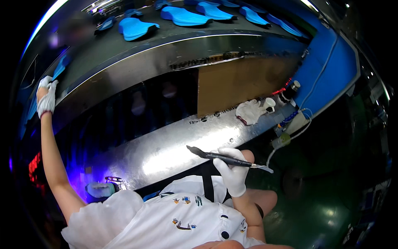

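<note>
My left hand [46,97], in a white glove with bare skin showing at its back, reaches to the far left edge of the dark conveyor belt. Its fingers close at the end of a blue sole-shaped piece [62,67], seen nearly edge-on; the grip is partly hidden. In front of my body, my white-gloved right hand [233,172] is wrapped round a slim black brush-like tool [228,159]. One end of this tool is dark and flared, pointing left; the other is pale and flat, pointing right. It is held above the shiny metal ledge [166,155].
Several blue soles [137,29] lie on the belt [99,52]. A brown board [244,83] covers part of the opening below. At the ledge's right are a white glove [248,112], a white cup [269,103], a dark bottle [290,91] and cables [309,116].
</note>
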`<action>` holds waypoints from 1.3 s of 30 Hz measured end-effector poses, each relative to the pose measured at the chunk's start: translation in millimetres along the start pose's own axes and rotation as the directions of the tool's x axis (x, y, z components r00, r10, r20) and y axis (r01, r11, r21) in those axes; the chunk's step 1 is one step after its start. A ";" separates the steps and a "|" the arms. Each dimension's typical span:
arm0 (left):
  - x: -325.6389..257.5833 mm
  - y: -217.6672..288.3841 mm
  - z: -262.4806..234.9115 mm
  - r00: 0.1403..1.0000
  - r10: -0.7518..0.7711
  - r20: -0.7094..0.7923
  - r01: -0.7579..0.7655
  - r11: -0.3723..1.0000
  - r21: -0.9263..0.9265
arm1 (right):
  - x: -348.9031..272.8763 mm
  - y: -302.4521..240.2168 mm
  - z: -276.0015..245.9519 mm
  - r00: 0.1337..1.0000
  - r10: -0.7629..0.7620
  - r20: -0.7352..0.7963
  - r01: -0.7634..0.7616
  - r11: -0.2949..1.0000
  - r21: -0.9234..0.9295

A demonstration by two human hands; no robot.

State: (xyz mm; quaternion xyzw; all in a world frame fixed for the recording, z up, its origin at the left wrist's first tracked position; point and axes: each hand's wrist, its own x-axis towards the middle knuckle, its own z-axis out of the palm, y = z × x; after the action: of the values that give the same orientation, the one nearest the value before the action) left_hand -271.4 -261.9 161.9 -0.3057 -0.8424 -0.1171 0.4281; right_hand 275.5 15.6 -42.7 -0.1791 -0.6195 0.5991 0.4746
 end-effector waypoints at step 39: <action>-299.3 470.3 61.8 0.216 0.910 0.353 0.553 -0.412 0.724 | 53.9 54.2 -24.6 0.949 -0.314 0.033 0.200 0.517 -0.832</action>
State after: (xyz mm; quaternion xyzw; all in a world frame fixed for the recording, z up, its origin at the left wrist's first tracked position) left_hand 111.6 11.8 -143.2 -0.0209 0.0480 0.6169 0.7853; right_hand 250.3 84.0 -76.2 -0.3227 -0.8166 0.1493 0.4547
